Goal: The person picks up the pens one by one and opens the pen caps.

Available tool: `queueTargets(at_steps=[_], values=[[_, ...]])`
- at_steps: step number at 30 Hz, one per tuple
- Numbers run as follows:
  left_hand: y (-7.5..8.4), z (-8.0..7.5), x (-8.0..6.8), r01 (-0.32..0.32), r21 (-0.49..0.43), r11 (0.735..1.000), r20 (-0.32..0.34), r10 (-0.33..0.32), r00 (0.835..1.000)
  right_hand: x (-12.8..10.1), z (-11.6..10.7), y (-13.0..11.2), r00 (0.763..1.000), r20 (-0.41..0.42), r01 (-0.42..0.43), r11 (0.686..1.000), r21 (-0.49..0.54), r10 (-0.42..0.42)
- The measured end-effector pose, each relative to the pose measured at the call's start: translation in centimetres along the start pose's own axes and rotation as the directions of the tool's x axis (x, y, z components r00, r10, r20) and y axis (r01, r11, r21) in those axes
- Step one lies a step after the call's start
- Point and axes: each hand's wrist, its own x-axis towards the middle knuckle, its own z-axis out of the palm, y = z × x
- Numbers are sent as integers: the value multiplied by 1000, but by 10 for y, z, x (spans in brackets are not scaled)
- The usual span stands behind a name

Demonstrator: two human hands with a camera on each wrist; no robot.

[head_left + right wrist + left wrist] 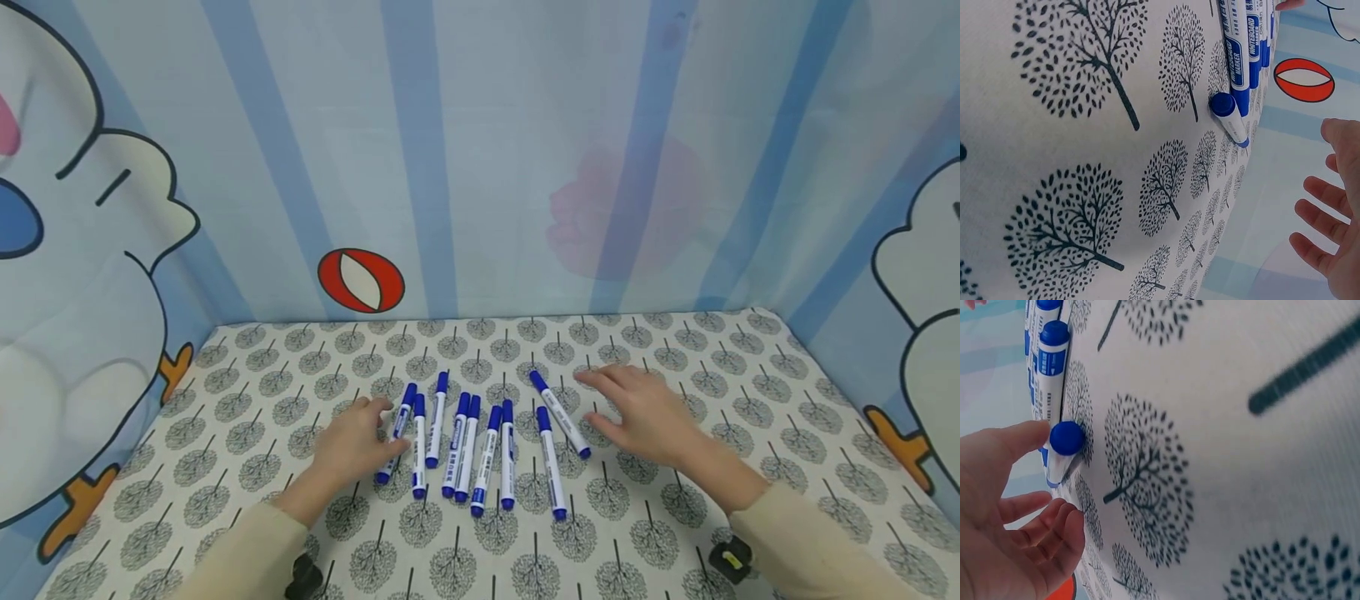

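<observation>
Several white markers with blue caps [468, 446] lie side by side on a tree-patterned tablecloth [660, 533]. My left hand [352, 442] rests at the left end of the row, its thumb touching the leftmost marker [395, 432]. In the left wrist view the thumb [1013, 440] meets that marker's blue end [1066, 439], with the other fingers loosely bent and holding nothing. My right hand [645, 412] lies flat with fingers spread, just right of the slanted rightmost marker [561, 415]. The right wrist view shows the spread fingers [1325, 200] apart from that marker [1230, 117].
A curtain with blue stripes and cartoon figures closes in the table at the back and both sides, with a red and white ball [361, 280] printed on it. Bare cloth stretches in front of and behind the markers. A wrist-worn camera [731, 557] shows on the right sleeve.
</observation>
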Motion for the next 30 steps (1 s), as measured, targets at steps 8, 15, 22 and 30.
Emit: queueTargets(at_steps=[8,15,22,30], values=[[0,8,2,10,-69,998,18,-8,1000,3,2,-5,1000,8,-1,1000,1,1],[2,10,4,19,-151,988,33,-14,999,7,2,-11,996,83,-34,999,12,33],[2,4,2,34,-201,979,46,-25,999,8,7,-12,998,53,-23,1000,12,22],[-9,0,2,62,-128,990,24,-60,998,8,12,-12,999,39,-14,1000,17,14]])
